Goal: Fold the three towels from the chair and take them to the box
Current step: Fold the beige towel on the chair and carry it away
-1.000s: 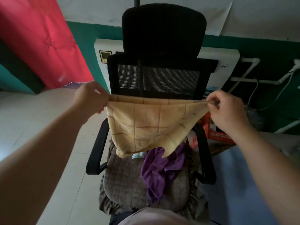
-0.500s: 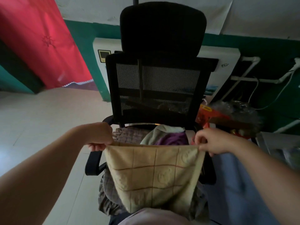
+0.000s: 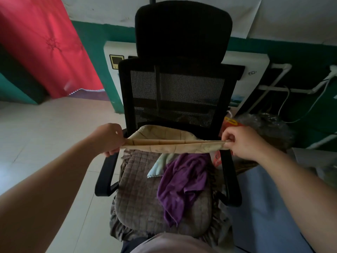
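Observation:
I hold a beige checked towel (image 3: 169, 142) stretched flat and nearly level above the seat of a black mesh office chair (image 3: 175, 92). My left hand (image 3: 109, 138) grips its left corners and my right hand (image 3: 242, 142) pinches its right corners. The towel's far part billows up toward the chair back. On the seat's quilted cushion (image 3: 138, 189) lie a crumpled purple towel (image 3: 182, 183) and a pale green towel (image 3: 160, 164), partly under the purple one. No box for the towels is identifiable.
A red curtain (image 3: 45, 46) hangs at the left over a tiled floor (image 3: 45, 128). A white wall unit (image 3: 246, 73) and pipes stand behind the chair. A red package (image 3: 229, 123) and a plastic bag (image 3: 266, 126) sit at the right, beside a blue surface (image 3: 264, 207).
The towel hung down from my hands in front of the chair; both hands have since swung it up and forward, so it now lies nearly level over the seat.

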